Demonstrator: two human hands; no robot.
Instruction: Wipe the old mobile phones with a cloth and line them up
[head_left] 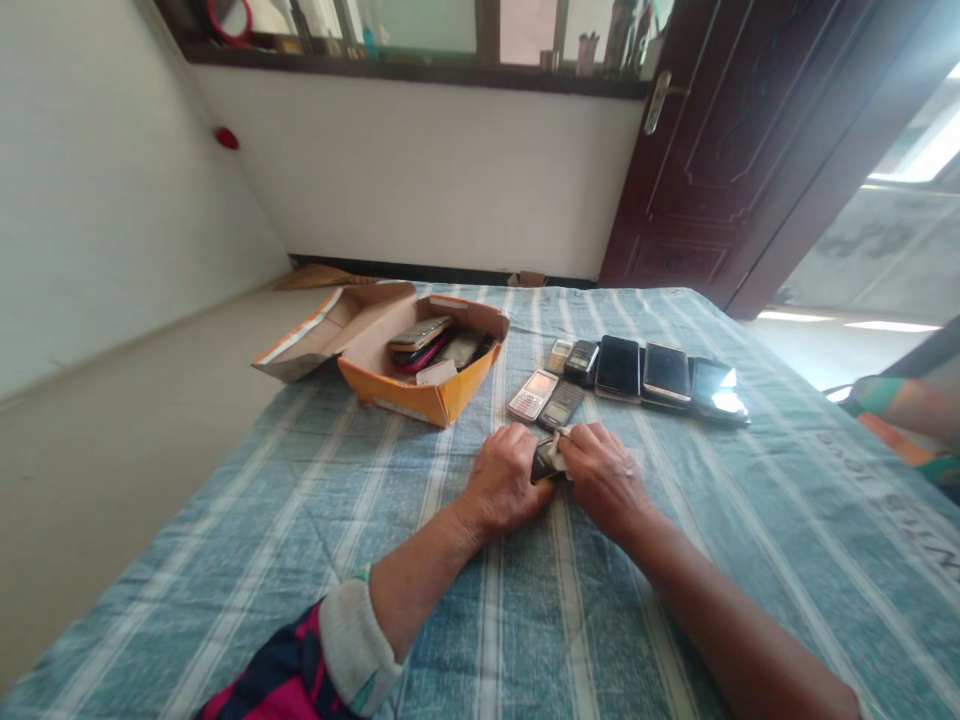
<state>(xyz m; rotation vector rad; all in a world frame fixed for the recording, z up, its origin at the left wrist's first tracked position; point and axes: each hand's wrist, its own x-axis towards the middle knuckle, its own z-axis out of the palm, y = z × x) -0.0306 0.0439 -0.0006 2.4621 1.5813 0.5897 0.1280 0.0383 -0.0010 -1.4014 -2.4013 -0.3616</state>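
Observation:
My left hand (507, 478) is closed around a small dark mobile phone (541, 462), whose lower part is hidden by the fingers. Pressed to that phone's face is a white tissue (556, 452), pinched in my right hand (604, 474). Just beyond the hands lie a silver keypad phone (533, 395) and a dark keypad phone (562, 404). Behind them are a small gold phone (558, 355) and a black keypad phone (581, 361). Rightward in a row are a black smartphone (618, 367), a gold-edged smartphone (666, 374) and a shiny dark one (718, 389).
An orange cardboard box (409, 397) with its lid folded open stands left of the phones, with several phones (420, 333) inside. A striped blue-green cloth (420, 620) covers the table. Beyond are a wall and a dark red door (720, 130). Colourful fabric (900, 420) shows at the right.

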